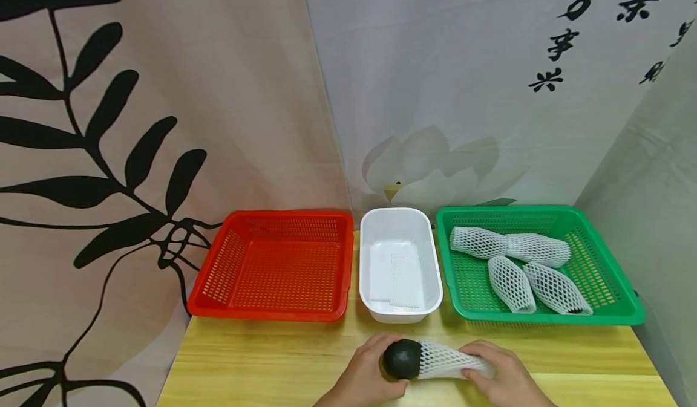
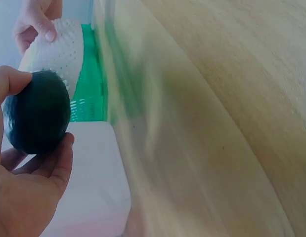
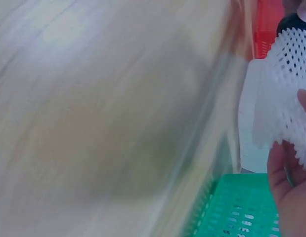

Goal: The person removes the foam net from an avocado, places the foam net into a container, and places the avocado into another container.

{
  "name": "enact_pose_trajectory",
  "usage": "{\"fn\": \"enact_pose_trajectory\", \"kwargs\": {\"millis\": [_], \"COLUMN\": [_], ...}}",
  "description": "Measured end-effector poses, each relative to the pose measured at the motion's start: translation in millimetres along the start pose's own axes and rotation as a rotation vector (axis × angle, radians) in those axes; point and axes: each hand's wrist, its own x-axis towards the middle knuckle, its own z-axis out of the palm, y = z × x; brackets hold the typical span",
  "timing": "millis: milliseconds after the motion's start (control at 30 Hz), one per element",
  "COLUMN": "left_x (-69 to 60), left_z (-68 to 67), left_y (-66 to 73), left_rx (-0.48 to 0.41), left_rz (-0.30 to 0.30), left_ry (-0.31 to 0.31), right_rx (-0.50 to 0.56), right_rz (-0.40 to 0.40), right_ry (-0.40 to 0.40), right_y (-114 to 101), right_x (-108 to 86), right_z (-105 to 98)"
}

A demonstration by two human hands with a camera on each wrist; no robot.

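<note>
My left hand (image 1: 367, 375) grips a dark green avocado (image 1: 402, 359) at its bare end, with thumb and fingers on opposite sides. A white foam net sleeve (image 1: 443, 360) covers the avocado's other end and trails off to the right. My right hand (image 1: 505, 375) pinches the loose end of that sleeve. Both hands are over the wooden table's front part, before the white bin. In the left wrist view the avocado (image 2: 38, 112) shows a smooth, oval end. The right wrist view shows the net sleeve (image 3: 291, 94) spread wide near the right fingers.
A red basket (image 1: 215, 304) stands at the back left, with a white bin (image 1: 366, 262) beside it. To the right, a green basket (image 1: 544, 319) holds several foam net sleeves (image 1: 512, 283); one shows something dark at its end. Cloth backdrops (image 1: 261, 92) rise behind.
</note>
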Motion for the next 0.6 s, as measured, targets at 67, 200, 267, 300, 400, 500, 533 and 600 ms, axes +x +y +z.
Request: {"fn": "enact_pose_trajectory", "kwargs": {"millis": [67,200,267,300,400,500,533,600], "left_x": [-2.1,-4.9,-5.9,-6.2,-6.9,-7.9,-8.3,-8.9], "left_z": [-2.1,-7.0,-9.5,-11.0,-16.1,-22.4,-24.6,-28.9], "left_y": [1.5,3.4,4.2,5.0,7.8,11.6,12.8,15.1], "left_rx": [-0.002,0.010,0.025,0.032,0.040,0.032,0.032,0.026], "left_rz": [0.030,0.101,0.127,0.139,0.162,0.170,0.169,0.172], "left_ry": [0.028,0.082,0.111,0.123,0.155,0.178,0.188,0.211], "right_rx": [-0.001,0.002,0.012,0.017,0.045,0.095,0.105,0.126], "right_rz": [-0.004,-0.008,-0.013,-0.015,-0.020,-0.024,-0.022,-0.017], "right_ry": [0.018,0.041,0.054,0.059,0.079,0.102,0.116,0.142], "right_y": [-2.2,-8.4,-11.6,-12.8,-15.4,-18.6,-20.0,-22.9], "right_x": [1.0,4.7,7.1,8.4,12.3,17.4,19.3,23.6], "right_z": [-4.1,-12.4,-15.8,-17.3,-20.6,-23.5,-24.5,-26.9]}}
